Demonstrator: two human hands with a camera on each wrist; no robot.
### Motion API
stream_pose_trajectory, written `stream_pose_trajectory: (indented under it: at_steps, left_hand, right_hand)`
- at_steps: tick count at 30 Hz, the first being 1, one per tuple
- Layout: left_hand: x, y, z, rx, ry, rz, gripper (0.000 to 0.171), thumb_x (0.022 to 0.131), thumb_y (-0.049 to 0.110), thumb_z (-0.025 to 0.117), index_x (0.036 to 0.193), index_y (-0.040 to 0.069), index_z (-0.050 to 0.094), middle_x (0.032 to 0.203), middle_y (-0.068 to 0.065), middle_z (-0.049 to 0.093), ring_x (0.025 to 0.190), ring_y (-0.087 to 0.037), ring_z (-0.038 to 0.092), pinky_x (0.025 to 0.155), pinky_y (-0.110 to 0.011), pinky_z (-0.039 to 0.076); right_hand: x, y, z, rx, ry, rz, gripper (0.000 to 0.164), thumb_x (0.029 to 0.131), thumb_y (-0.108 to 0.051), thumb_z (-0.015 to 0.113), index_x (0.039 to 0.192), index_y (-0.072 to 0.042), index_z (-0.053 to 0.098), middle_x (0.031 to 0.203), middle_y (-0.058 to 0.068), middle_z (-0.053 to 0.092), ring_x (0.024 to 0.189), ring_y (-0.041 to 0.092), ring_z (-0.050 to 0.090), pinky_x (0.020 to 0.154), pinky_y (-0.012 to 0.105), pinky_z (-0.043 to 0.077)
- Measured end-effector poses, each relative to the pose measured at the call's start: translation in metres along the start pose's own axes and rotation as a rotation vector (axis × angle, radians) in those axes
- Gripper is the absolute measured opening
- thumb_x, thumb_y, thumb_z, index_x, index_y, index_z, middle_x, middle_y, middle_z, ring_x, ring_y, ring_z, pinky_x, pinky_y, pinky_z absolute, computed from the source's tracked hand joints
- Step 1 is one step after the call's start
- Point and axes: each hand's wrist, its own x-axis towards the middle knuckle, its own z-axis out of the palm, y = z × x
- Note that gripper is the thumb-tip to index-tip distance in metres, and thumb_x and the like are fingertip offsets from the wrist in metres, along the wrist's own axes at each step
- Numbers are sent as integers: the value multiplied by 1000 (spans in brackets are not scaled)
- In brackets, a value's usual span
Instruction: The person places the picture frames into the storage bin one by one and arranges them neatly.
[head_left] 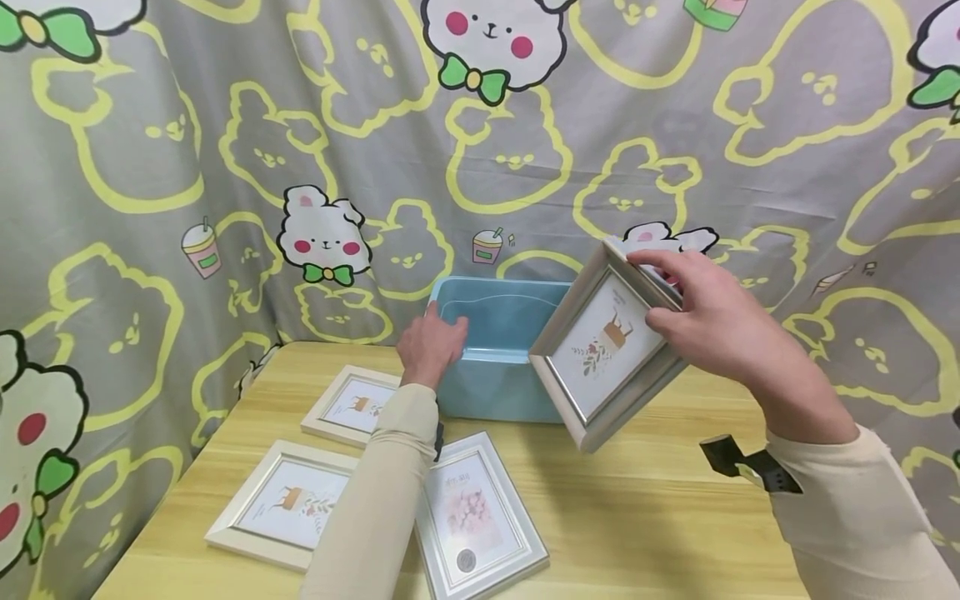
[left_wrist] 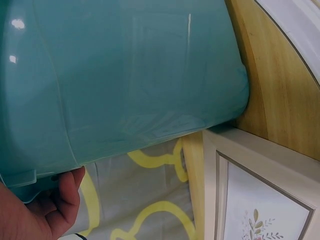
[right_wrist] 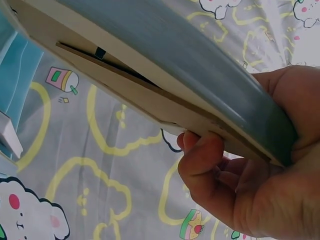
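My right hand point(head_left: 716, 321) grips a picture frame point(head_left: 551, 367) by its upper right edge. The frame is tilted in the air and overlaps the right part of a blue plastic bin point(head_left: 491, 392). In the right wrist view, the fingers curl behind the frame's tan backing point(right_wrist: 125, 85), and the thumb lies on its front side. My left hand point(head_left: 432, 342) holds the bin's left rim, its fingers point(left_wrist: 70, 195) curled under the lip in the left wrist view. A cream picture frame point(left_wrist: 215, 150) lies by the bin's base.
Left of the bin lies a small cream frame point(head_left: 318, 414), with a larger one point(head_left: 258, 462) nearer me, partly behind my left sleeve. A silver frame point(head_left: 517, 517) with a pink picture lies at the front middle. A patterned curtain point(head_left: 525, 192) hangs behind the wooden table point(head_left: 652, 517).
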Motion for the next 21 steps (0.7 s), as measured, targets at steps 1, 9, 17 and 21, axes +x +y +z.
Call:
stream_pose_trajectory:
  at_steps: [1, 9, 17, 21]
  left_hand:
    - [0, 0, 0, 1, 2, 0, 75, 86, 60, 40, 149, 19, 35, 129, -18, 58, 109, -38, 59, 86, -50, 48]
    - [0, 0, 1, 4, -2, 1, 75, 87, 60, 40, 150, 19, 34, 130, -18, 57, 112, -38, 58, 88, -51, 48]
    - [-1, 1, 1, -6, -3, 2, 76, 87, 61, 39, 150, 19, 34, 131, -18, 56, 113, -38, 57, 89, -51, 47]
    - [0, 0, 0, 1, 1, 0, 76, 87, 61, 39, 150, 19, 34, 131, -18, 57, 113, -38, 58, 89, -50, 47]
  right_hand:
    - [1, -1, -1, 4, -1, 18, 61, 85, 1, 51, 144, -15, 43, 131, 21, 47, 108, 37, 51, 74, 45, 50]
    - [10, 0, 1, -45, 7, 71, 59, 88, -6, 53, 145, -18, 43, 129, 20, 47, 108, 37, 48, 79, 49, 44]
    - [28, 6, 3, -58, 18, 62, 59, 86, -6, 52, 144, -14, 43, 129, 25, 49, 111, 39, 48, 82, 52, 44]
    - [35, 12, 6, -44, 18, 82, 59, 87, -6, 50, 145, -14, 42, 128, 25, 47, 105, 38, 48, 79, 49, 44]
